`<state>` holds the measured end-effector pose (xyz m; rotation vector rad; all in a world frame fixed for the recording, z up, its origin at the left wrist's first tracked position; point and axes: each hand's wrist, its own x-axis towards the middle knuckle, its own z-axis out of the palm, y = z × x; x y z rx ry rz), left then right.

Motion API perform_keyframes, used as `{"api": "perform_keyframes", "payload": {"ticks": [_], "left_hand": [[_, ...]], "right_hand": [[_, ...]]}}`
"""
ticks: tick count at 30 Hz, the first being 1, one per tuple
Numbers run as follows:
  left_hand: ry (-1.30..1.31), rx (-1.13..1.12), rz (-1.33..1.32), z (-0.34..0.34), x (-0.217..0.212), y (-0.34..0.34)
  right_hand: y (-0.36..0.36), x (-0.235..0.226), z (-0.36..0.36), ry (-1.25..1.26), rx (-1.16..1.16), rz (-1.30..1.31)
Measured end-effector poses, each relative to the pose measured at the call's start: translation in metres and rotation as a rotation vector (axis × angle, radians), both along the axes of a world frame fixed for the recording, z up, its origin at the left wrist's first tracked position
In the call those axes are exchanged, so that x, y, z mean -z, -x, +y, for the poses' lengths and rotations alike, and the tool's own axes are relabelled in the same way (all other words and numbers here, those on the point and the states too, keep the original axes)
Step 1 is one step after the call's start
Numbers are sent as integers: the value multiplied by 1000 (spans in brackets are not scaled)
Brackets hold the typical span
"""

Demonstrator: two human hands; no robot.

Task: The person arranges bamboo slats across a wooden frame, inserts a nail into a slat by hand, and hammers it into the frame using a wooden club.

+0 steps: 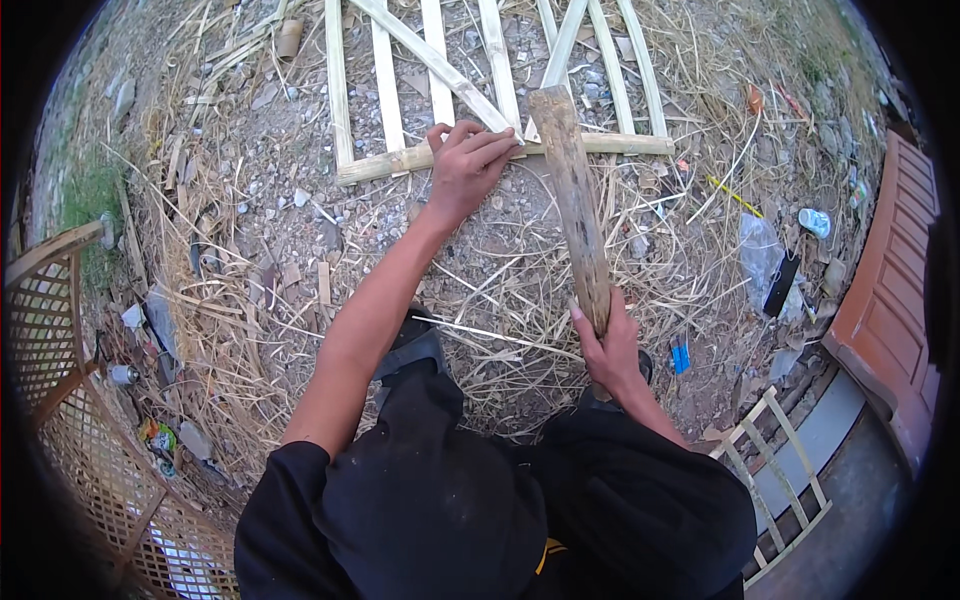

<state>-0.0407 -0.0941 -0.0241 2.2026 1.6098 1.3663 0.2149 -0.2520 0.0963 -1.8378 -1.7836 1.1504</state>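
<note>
A flat frame of split bamboo lies on the ground ahead of me, its upright and slanting slats meeting a thicker bamboo crossbar (382,164). My left hand (467,172) is closed over this bar, its fingertips at the lower end of a diagonal slat (450,75). Whether a small nail sits under those fingertips is hard to make out. Wrapped in my right hand (612,345) is a thick, worn wooden stick (575,190). Its far end overlaps the crossbar in view, just right of my left hand; contact cannot be judged.
Bamboo shavings and gravel cover the ground. At the left stands a brown woven lattice panel (110,470). A reddish-brown panelled board (890,300) is at the right, above a smaller slatted frame (775,460). A clear plastic bag (760,245) and a crumpled cup (815,222) lie nearby.
</note>
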Motion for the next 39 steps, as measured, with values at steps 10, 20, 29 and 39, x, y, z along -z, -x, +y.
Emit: {"api": "perform_keyframes", "payload": {"ticks": [10, 20, 29, 39], "left_hand": [[6, -22, -11, 1, 2, -1], [4, -26, -20, 0, 3, -2], [33, -25, 1, 1, 3, -5], [-31, -34, -8, 4, 1, -4]], "right_hand": [[1, 4, -3, 21, -46, -13], [4, 12, 2, 103, -81, -207], [3, 20, -1, -75, -72, -114], [6, 17, 6, 71, -71, -212]]}}
